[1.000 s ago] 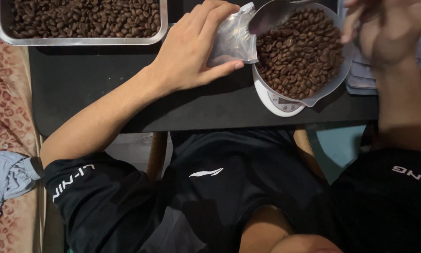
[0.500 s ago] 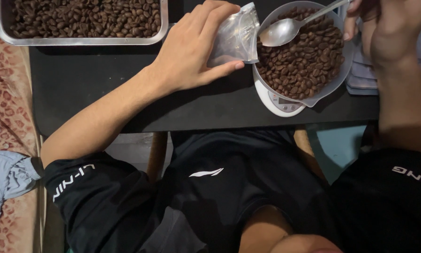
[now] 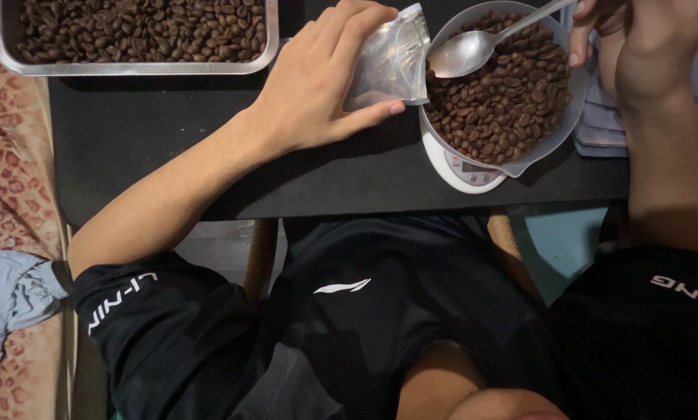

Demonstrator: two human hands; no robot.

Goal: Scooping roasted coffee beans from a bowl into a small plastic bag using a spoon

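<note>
- The left hand [image 3: 318, 85] is clamped on a small clear plastic pouch [image 3: 388, 58], fingers over the top and thumb underneath, holding its mouth tilted toward the bowl. The right hand [image 3: 636, 47] is closed around the handle of a metal spoon [image 3: 473, 47], whose empty bowl hovers over the beans just beside the pouch mouth.
- The pouch looks light, thin and floppy, probably slippery; gripping near the mouth should keep it open.
- The spoon is stiff and best held far up its handle.
- The coffee beans [image 3: 504, 101] are loose and roll easily; they fill a translucent bowl [image 3: 555, 136] on a white kitchen scale [image 3: 465, 167].
- A metal tray [image 3: 131, 68] of beans sits well apart on the black table [image 3: 155, 140].
</note>
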